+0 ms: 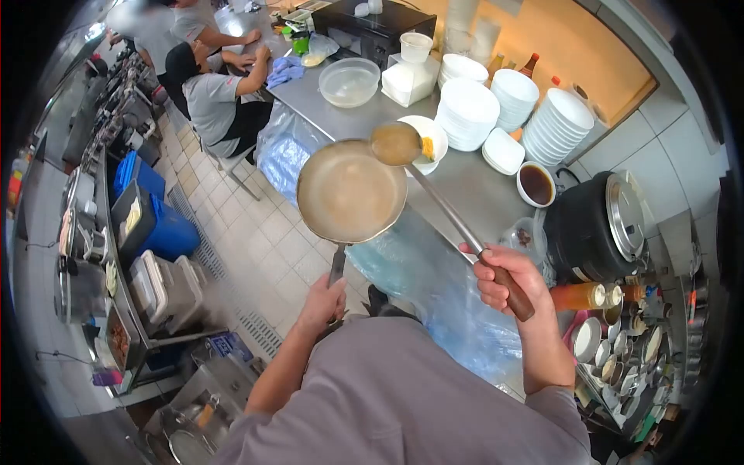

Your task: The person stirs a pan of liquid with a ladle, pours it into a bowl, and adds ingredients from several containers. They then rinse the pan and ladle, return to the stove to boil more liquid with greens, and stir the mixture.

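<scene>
My left hand [322,301] is closed around the dark handle of a frying pan [350,190], held over the floor beside the steel counter. A thin brownish film covers the pan's inside, with no food pieces showing. In my right hand [508,279] is a long ladle [446,203], gripped by its brown handle. The ladle's bowl overlaps the pan's right rim in this view. Partly hidden behind it, a white bowl [439,139] on the counter has something yellow in it.
Stacked white containers [467,115] line the counter's back, near a bowl of dark sauce [535,184] and a black soup warmer [593,225]. Clear plastic sheeting [442,287] hangs along the counter's front. Blue bins [169,225] stand left; a seated person [213,105] works at the far end.
</scene>
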`<state>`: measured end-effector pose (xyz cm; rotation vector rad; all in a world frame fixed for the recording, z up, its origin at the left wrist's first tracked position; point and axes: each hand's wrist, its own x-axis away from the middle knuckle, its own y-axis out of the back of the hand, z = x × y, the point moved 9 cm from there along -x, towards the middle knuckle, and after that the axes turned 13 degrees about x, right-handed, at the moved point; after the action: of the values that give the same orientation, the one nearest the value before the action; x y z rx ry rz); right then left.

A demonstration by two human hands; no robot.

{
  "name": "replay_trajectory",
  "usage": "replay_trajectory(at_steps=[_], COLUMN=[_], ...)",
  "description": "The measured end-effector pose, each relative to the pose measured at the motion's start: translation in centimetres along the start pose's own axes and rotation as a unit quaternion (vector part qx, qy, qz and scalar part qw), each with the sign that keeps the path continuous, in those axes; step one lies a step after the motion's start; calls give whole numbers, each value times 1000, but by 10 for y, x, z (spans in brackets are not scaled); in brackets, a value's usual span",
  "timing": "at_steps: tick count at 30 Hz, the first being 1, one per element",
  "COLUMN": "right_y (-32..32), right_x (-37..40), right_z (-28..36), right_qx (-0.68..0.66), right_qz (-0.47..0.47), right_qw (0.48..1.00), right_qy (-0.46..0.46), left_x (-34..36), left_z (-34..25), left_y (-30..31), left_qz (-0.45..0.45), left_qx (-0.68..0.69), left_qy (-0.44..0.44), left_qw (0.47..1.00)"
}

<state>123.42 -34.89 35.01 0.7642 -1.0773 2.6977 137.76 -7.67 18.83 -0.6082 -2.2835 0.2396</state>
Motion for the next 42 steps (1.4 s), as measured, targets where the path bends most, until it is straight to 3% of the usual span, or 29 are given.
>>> replay_trajectory(at_steps=[7,12,19,22,23,25,26,28,29,31,32,34,38,40,42], right_y=[43,60,30,8,2,-12,-12,-38,-43,-60,-75,-86,-122,-127,-122], right_x=[-63,-98,-120,-119,-121,-116,-119,-112,-112,-113,-117,-134,-173,-198,-210], right_z=[39,23,-7,-8,-14,-15,-27,-24,-35,-49,-52,-83,-82,-81,-89], right_qx=[57,91,297,442,439,588,586,684,685,583,586,428,489,604,596], right_qz=[-96,-182,-321,-403,-410,-472,-476,-522,-522,-509,-500,-452,-413,-409,-390], right_qw=[993,978,899,801,800,657,655,500,499,618,623,782,767,676,697], right_qy=[30,37,32,10,8,7,6,102,100,139,138,40,44,102,78], left_x=[-33,-54,-69,-73,-75,-83,-86,-88,-89,-94,-95,-98,-104,-102,-104], left_z=[-40,-72,-126,-149,-155,-161,-164,-172,-174,-177,-179,-182,-178,-177,-179], left_y=[12,43,102,121,128,145,152,157,160,165,168,173,183,186,186], left_qz=[1,27,31,46,54,63,66,71,72,83,95,100,120,129,135], left_qx=[11,-7,-82,-106,-112,-128,-142,-131,-119,-132,-149,-148,-159,-163,-164], left_qy=[33,25,40,40,39,44,43,49,53,48,40,37,25,24,19], left_qw=[999,999,995,993,992,989,987,988,989,987,983,983,980,978,977])
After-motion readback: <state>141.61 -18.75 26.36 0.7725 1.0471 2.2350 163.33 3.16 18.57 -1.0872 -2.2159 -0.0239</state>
